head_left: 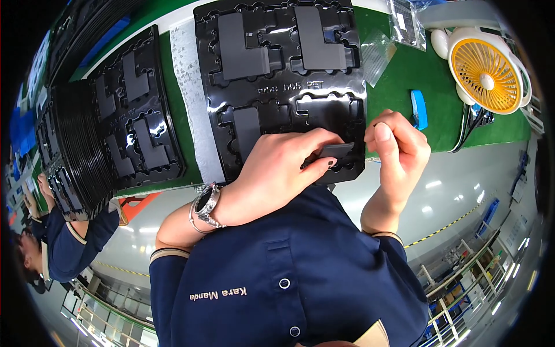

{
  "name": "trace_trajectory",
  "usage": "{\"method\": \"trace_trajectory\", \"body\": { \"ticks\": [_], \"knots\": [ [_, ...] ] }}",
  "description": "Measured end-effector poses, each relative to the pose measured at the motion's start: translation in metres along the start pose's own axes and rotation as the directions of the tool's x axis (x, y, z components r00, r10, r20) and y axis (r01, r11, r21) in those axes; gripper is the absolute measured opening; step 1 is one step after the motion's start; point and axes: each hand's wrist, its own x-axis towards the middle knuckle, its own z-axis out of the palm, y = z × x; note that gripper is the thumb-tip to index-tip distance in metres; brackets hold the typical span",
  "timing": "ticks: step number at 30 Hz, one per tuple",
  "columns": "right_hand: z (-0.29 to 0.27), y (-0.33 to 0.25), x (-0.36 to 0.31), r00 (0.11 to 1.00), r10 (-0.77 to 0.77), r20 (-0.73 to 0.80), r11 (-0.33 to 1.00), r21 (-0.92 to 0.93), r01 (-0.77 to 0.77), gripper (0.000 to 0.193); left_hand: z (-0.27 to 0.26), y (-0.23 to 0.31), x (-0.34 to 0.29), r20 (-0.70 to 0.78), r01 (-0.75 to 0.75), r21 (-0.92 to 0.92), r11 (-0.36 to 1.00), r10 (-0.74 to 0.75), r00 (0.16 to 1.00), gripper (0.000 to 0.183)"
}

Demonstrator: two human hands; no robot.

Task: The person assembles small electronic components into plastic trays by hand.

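A black moulded plastic tray (pixel 272 95) lies in front of me. Flat dark-grey L-shaped pieces (pixel 240 49) sit in its two upper pockets and its lower left one. My left hand (pixel 283 162), with a watch on the wrist, reaches over the tray's lower part. Thumb and fingers pinch a dark L-shaped piece (pixel 338 150), raised and tilted at the lower right pocket; part of it is hidden behind the fingers. Just off the tray's right edge is my right hand (pixel 399 144). Its fingers are curled with the thumb against them, and anything between them is too small to tell.
A yellow-and-white fan (pixel 487 78) and a blue strap-like loop (pixel 418 110) are on the green table (pixel 439 136). Clear plastic bags (pixel 404 23) lie at the back right. More loaded trays (pixel 136 110) stand stacked leftward, near a co-worker (pixel 75 248).
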Motion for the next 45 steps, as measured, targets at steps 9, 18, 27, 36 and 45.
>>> {"method": "trace_trajectory", "body": {
  "ticks": [9,18,27,36,45],
  "knots": [
    [0.018,-0.021,0.004,0.98,0.063,0.191,0.997,-0.048,-0.055,0.007,-0.032,0.004,-0.008,-0.019,0.071,-0.568,0.82,-0.099,0.995,0.018],
    [0.039,-0.022,0.007,0.97,0.097,0.222,0.995,0.005,-0.101,0.007,-0.034,0.001,-0.017,-0.167,-0.047,-0.62,0.783,-0.073,0.983,0.017],
    [0.042,-0.027,0.011,0.962,0.094,0.257,0.995,-0.044,-0.086,0.007,-0.034,-0.001,-0.021,-0.218,-0.061,-0.524,0.85,-0.064,0.974,0.02],
    [0.044,-0.026,0.012,0.958,0.078,0.275,0.996,-0.053,-0.066,0.007,-0.038,0.0,-0.023,-0.192,-0.036,-0.49,0.871,-0.068,0.979,0.021],
    [0.045,-0.025,0.013,0.959,0.066,0.276,0.997,-0.066,-0.049,0.007,-0.039,-0.001,-0.023,-0.178,-0.011,-0.468,0.884,-0.082,0.981,0.022]
  ]
}}
